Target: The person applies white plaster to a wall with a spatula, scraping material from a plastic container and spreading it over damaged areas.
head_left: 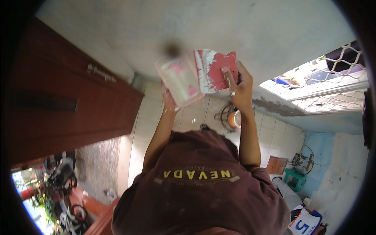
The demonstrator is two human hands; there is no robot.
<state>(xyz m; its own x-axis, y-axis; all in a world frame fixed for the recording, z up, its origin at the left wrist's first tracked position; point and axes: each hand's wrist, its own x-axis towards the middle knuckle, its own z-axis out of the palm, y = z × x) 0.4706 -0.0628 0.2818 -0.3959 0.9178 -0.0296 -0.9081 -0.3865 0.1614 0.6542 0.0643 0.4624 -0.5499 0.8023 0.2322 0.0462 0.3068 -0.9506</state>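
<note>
My left hand (169, 101) is closed on a pale pink plastic tub (192, 101), holding it tilted in front of the wall. White paste and pink patches show in the tub, which is slightly blurred. A red flexible putty spreader (219, 72) is gripped in my right hand (242, 88), with the thumb pressed on its near face. White paste smears the spreader's left part, and a little sticks to my fingers. The spreader's left edge is right beside the tub's right side; whether they touch I cannot tell.
Ahead stands a grey, patchy wall (243, 27) with a blurred dark spot. A reddish-brown door (78, 94) is at left, a grilled window (325, 82) at right. An orange-and-white container (235, 118) stands below my right hand. Lower right: a green plastic stool (294, 179) and another person (303, 221).
</note>
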